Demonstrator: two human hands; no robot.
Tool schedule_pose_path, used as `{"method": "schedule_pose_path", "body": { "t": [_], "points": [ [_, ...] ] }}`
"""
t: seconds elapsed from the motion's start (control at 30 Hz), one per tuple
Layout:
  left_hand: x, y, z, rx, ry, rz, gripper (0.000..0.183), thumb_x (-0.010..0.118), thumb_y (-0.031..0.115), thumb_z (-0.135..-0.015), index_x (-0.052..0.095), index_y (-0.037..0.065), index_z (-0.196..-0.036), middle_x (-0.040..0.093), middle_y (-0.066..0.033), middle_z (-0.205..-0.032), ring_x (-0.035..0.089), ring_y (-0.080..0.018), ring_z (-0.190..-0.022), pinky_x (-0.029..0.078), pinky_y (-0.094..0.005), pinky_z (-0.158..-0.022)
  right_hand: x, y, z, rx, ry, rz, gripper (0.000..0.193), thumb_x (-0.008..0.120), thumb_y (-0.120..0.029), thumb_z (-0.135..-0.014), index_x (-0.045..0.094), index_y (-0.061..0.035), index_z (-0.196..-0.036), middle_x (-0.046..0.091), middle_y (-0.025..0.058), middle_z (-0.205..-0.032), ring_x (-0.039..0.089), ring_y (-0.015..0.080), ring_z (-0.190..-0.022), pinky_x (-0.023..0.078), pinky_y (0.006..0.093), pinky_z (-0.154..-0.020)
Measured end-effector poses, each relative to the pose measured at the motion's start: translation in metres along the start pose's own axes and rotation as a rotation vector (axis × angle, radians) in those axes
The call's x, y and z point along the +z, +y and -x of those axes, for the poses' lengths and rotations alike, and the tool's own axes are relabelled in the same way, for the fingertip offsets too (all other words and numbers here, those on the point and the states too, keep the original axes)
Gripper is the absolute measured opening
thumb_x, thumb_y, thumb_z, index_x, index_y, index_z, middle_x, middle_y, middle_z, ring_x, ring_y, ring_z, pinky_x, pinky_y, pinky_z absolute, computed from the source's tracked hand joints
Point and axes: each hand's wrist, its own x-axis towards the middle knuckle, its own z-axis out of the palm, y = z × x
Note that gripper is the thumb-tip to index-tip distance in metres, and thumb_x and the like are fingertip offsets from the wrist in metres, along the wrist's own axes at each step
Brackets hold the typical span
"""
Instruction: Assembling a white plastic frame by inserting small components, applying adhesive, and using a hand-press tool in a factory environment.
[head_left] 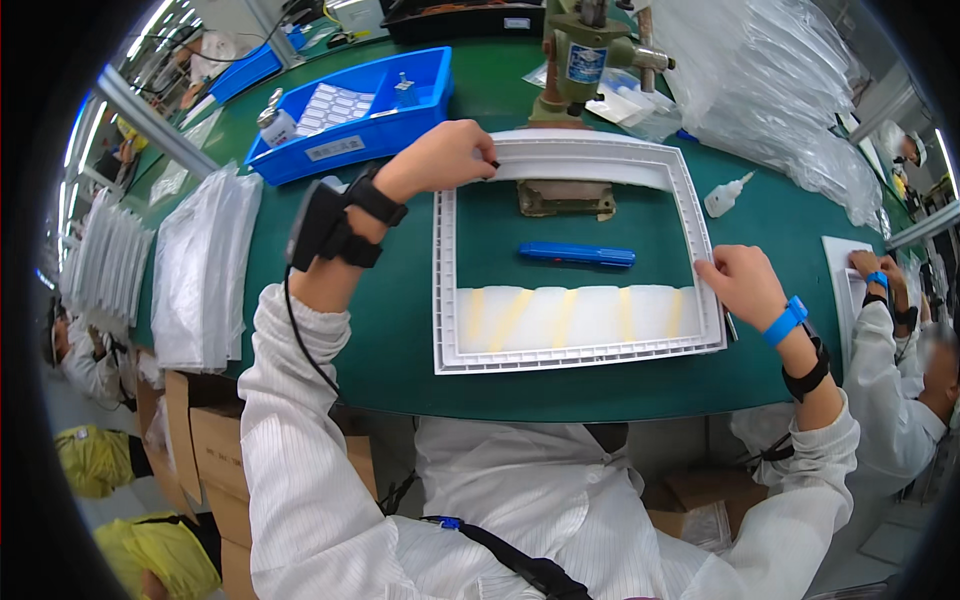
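A white rectangular plastic frame (pixel 580 361) lies on the green table in front of me. At its far left corner, my left hand (pixel 440 157) pinches a small black piece (pixel 493 164), whose kind is too small to tell. My right hand (pixel 745 286) grips the frame's right side, thumb on the inner edge and fingers curled outside. Just below that hand a slim dark tool (pixel 731 326) shows in part. Inside the frame opening lie a blue marker pen (pixel 577 254) and, nearer me, a white sheet with yellowish strips (pixel 575 315).
Behind the frame stands a green bench press (pixel 580 60) with a metal base block (pixel 566 198). A blue bin (pixel 350 150) holds bottles. Bagged parts lie in stacks at left (pixel 203 270) and far right (pixel 760 90). A small dropper bottle (pixel 724 198) lies at right, near a co-worker's hands (pixel 868 263).
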Motion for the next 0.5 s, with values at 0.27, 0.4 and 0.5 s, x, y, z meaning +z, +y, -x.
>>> {"method": "schedule_pose_path", "body": {
  "t": [0.27, 0.4, 0.5],
  "points": [
    [-0.042, 0.053, 0.058, -0.167, -0.218, 0.186, 0.02, 0.072, 0.018, -0.082, 0.069, 0.003, -0.094, 0.063, -0.0103, -0.098, 0.061, -0.0226, -0.094, 0.047, -0.0314, -0.084, -0.035, 0.01, -0.019, -0.133, 0.021, -0.046, 0.036, 0.061, -0.031, -0.087, 0.065, 0.0021, -0.072, 0.06, 0.021, -0.064, 0.059, 0.0387, -0.061, 0.046, 0.045, -0.06],
    [-0.032, 0.09, 0.131, -0.282, -0.225, 0.594, 0.017, 0.073, 0.014, -0.083, 0.069, 0.003, -0.095, 0.063, -0.0068, -0.103, 0.059, -0.0177, -0.099, 0.046, -0.0291, -0.085, -0.041, 0.007, -0.05, -0.321, -0.101, 0.081, 0.033, 0.06, -0.033, -0.087, 0.068, -0.0025, -0.077, 0.063, 0.0206, -0.071, 0.061, 0.038, -0.068, 0.048, 0.0454, -0.063],
    [-0.027, 0.134, 0.182, -0.517, -0.114, 0.915, 0.011, 0.07, 0.006, -0.085, 0.067, 0.001, -0.093, 0.057, -0.0108, -0.121, 0.057, -0.0174, -0.108, 0.044, -0.0288, -0.094, -0.038, -0.017, -0.083, -0.423, -0.099, 0.246, 0.031, 0.06, -0.036, -0.088, 0.07, -0.0075, -0.082, 0.065, 0.0186, -0.074, 0.064, 0.038, -0.073, 0.05, 0.0473, -0.067]
  ]
}}
